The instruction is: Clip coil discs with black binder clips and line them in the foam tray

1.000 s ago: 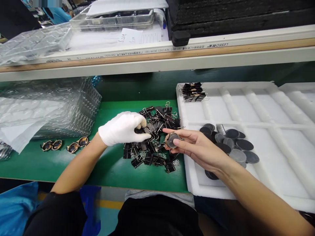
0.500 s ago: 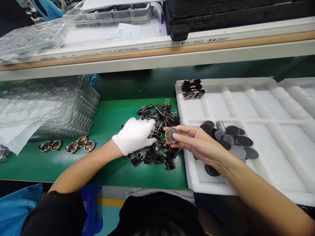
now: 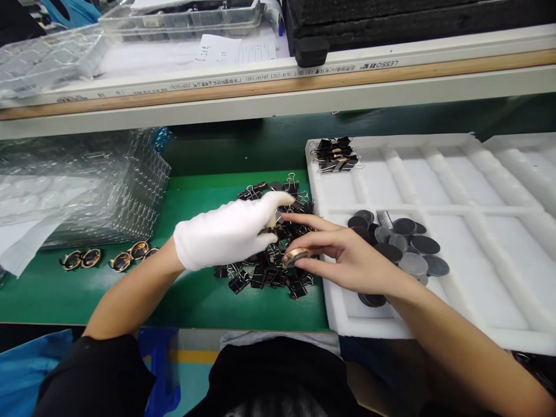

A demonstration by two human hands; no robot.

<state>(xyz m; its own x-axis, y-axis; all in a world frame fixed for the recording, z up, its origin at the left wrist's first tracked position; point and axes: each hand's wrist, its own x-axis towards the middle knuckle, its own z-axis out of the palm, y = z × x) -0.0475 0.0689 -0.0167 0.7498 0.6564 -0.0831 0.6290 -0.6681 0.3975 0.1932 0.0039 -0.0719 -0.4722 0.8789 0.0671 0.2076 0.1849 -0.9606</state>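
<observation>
My right hand (image 3: 343, 258) is bare and pinches a round gold-rimmed piece (image 3: 295, 256), now turned almost edge-on, between thumb and fingers. Its index finger stretches left over a pile of black binder clips (image 3: 260, 272). A white glove covers my left hand (image 3: 228, 231), which reaches into the pile from the left. The gloved thumb and index finger are apart; the other fingers are partly hidden. Grey and black discs (image 3: 412, 263) lie loose in the white tray (image 3: 324, 278) beside my right forearm.
Round gold-rimmed glasses frames (image 3: 80, 259) rest on the green table (image 3: 191, 307) at left. Behind them rises a stack of clear plastic trays (image 3: 99, 191). Clipped bundles (image 3: 336, 156) fill the tray's back left compartment. A shelf edge (image 3: 243, 95) spans overhead.
My gloved hand has turned and its index finger now reaches farther over the clips. My right hand has tilted the round piece from face-up to edge-on and stretched out its index finger.
</observation>
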